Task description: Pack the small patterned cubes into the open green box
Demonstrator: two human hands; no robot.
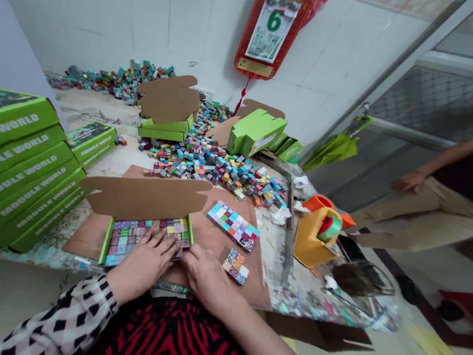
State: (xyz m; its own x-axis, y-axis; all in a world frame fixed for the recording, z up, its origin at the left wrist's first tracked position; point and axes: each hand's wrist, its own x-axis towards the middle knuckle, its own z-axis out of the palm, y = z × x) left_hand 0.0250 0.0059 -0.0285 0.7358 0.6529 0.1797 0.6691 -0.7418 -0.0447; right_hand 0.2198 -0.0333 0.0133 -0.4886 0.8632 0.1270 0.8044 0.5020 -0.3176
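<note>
Lower centre: our left hand [143, 266] lies flat, fingers spread, on cubes [136, 233] in a green box [105, 240]; our right hand [205, 275] touches its corner, grip unclear. Uneven pressure might pop cubes loose.

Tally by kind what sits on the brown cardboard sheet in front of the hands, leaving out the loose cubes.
Open green box: 1
Cube slabs outside the box: 2, large slab and small slab
Total: 3
</note>
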